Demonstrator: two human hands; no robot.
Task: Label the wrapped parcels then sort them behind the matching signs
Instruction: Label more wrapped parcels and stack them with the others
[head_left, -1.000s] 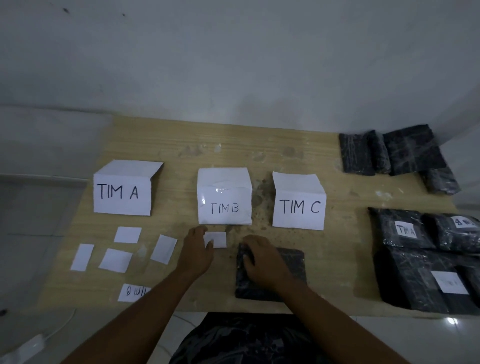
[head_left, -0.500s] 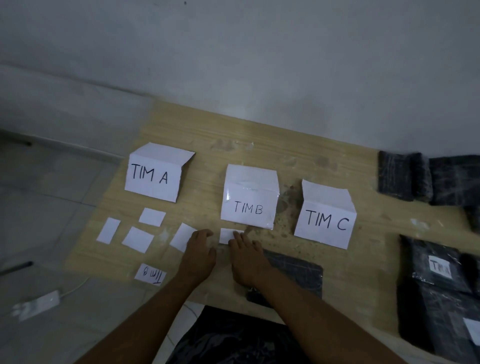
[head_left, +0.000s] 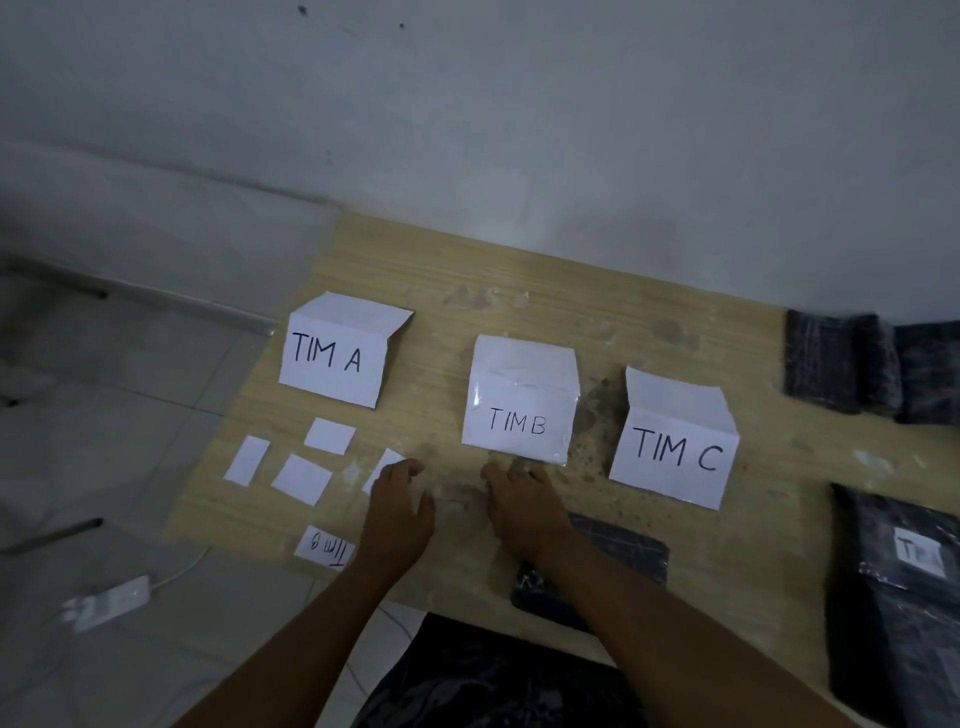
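Three folded paper signs stand on the wooden table (head_left: 519, 291): TIM A (head_left: 332, 358), TIM B (head_left: 519, 410) and TIM C (head_left: 675, 447). My left hand (head_left: 397, 519) rests on the table, fingers loosely curled, its fingertips at a blank paper slip (head_left: 385, 460). My right hand (head_left: 524, 512) lies palm down just in front of the TIM B sign. The small slip seen between my hands earlier is hidden. A black wrapped parcel (head_left: 623, 551) lies flat near the front edge, partly under my right forearm.
Three more blank slips (head_left: 301, 478) and a written label (head_left: 324, 551) lie at the front left. Labelled black parcels (head_left: 883, 597) are stacked at the right edge, unlabelled ones (head_left: 841, 364) at the back right. A white charger (head_left: 109, 600) lies on the floor.
My right hand left the black parcel and moved up left to the small slip before the TIM B sign, which it now covers. The view swung left.
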